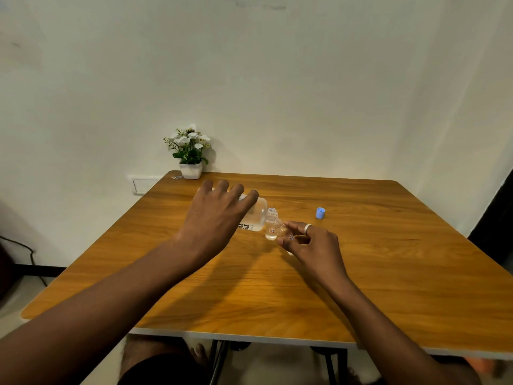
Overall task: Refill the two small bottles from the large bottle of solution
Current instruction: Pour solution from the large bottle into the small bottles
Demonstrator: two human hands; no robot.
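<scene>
Head view records pouring in hand at mid-table: left hand [219, 215] grasps the tipped large bottle [256, 218], its neck meeting the small bottle [273, 232] pinched by the right hand [313, 245], blue cap [320, 212] lying far right; next requires steady alignment, then righting.

Plain home room, wooden table [361, 273], potted white flowers [190, 151], bare cream wall [305, 79], wall socket [144, 185]

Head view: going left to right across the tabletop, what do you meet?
Potted plant → left hand on the large bottle → small bottle → right hand → blue cap.
</scene>
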